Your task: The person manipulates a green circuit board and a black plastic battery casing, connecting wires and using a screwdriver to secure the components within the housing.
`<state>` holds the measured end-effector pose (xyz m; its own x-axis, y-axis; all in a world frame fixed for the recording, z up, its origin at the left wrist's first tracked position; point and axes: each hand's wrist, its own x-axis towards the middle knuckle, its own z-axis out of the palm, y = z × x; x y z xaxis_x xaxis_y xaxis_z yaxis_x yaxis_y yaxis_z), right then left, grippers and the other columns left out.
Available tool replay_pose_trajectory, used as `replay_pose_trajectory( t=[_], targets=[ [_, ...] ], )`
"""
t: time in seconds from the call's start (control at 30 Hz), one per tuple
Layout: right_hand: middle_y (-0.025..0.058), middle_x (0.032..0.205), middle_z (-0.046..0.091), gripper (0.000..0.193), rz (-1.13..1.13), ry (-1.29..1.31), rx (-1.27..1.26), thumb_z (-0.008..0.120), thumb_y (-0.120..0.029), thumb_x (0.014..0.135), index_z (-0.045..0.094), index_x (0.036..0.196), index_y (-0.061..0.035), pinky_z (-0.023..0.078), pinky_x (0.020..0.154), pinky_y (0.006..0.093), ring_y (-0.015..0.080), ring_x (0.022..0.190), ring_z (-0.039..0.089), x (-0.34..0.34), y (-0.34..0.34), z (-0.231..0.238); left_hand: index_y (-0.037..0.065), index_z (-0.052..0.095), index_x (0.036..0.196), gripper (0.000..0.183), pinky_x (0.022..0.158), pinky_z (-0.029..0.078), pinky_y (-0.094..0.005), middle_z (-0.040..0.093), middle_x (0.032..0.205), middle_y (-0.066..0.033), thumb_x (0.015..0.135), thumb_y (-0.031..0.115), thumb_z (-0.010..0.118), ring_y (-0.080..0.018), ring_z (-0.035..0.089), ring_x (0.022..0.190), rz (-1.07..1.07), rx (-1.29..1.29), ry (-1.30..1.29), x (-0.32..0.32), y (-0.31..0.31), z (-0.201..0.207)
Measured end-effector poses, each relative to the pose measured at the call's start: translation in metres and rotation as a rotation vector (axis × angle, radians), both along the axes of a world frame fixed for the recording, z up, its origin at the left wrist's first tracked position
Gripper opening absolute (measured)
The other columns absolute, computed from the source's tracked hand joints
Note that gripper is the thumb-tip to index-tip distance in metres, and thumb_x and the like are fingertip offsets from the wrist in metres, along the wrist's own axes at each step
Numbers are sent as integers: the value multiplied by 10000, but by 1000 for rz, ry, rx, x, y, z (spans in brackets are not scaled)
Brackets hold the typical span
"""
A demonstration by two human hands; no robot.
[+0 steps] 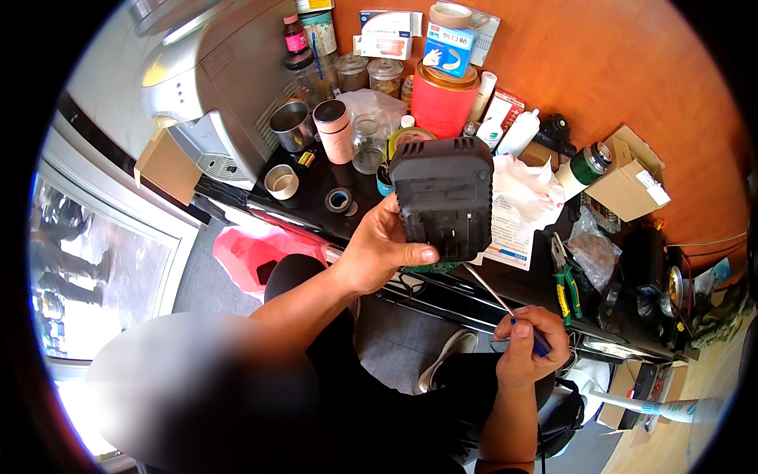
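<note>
My left hand (379, 251) grips a black plastic battery charger (444, 193) by its lower left edge, with the thumb across the front. The charger is tilted up above the table's front edge, its slotted contact face toward me. In my right hand (530, 347) is a screwdriver with a blue handle (540, 343) and a long thin metal shaft (491, 291). That shaft points up and left, its tip close to the charger's lower edge; whether they touch I cannot tell. Green-handled pliers (565, 280) lie on the table to the right of the charger.
A coffee machine (213, 110) stands at the left of the black table (312, 207). Behind are a pink tumbler (332, 131), a glass jar (369, 146), a red canister (442, 101) and a cardboard box (629, 175). Crumpled paper (527, 193) and a clear plastic bag (594, 251) lie to the right.
</note>
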<state>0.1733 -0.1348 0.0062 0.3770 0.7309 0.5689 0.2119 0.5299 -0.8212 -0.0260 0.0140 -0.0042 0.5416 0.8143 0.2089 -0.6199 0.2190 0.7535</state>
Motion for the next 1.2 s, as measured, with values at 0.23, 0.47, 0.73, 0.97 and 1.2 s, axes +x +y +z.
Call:
replay_pose_trajectory(
  t=[0.23,0.47,0.73,0.97,1.2],
  targets=[
    [136,742,665,163,-24,-282,64,703,-104,903,643,949,41,511,546,274,169,566,636,-5,4,1,51,515,1386,744,1123,418,-384,616,1348,-52,732,-38,859,-175,558,1259,4,-11,-4,-2,0,0],
    [145,783,662,166,15,-316,81,695,-117,919,637,960,33,513,553,272,164,567,630,-6,3,5,56,502,1405,779,1121,423,-389,612,1353,-55,722,-18,871,-188,562,1259,-33,-7,-7,-5,0,1],
    [90,666,653,141,45,-414,153,711,-99,863,661,881,31,530,573,289,191,564,656,-14,6,13,33,477,1419,760,1079,459,-414,617,1342,-93,766,79,864,-222,599,1225,-239,-86,-109,-9,3,0],
    [87,677,680,141,46,-383,169,745,-17,737,685,865,-11,531,540,287,217,551,658,-15,4,13,13,450,1435,784,1083,445,-443,613,1350,-117,784,158,863,-256,582,1257,-253,-115,-138,-5,0,-3],
    [85,669,671,143,81,-392,193,754,-65,759,688,877,-17,529,531,293,216,543,650,-16,-3,15,7,433,1450,837,1092,436,-458,592,1380,-135,770,221,873,-277,578,1269,-341,-162,-151,-8,2,-6]
  ],
)
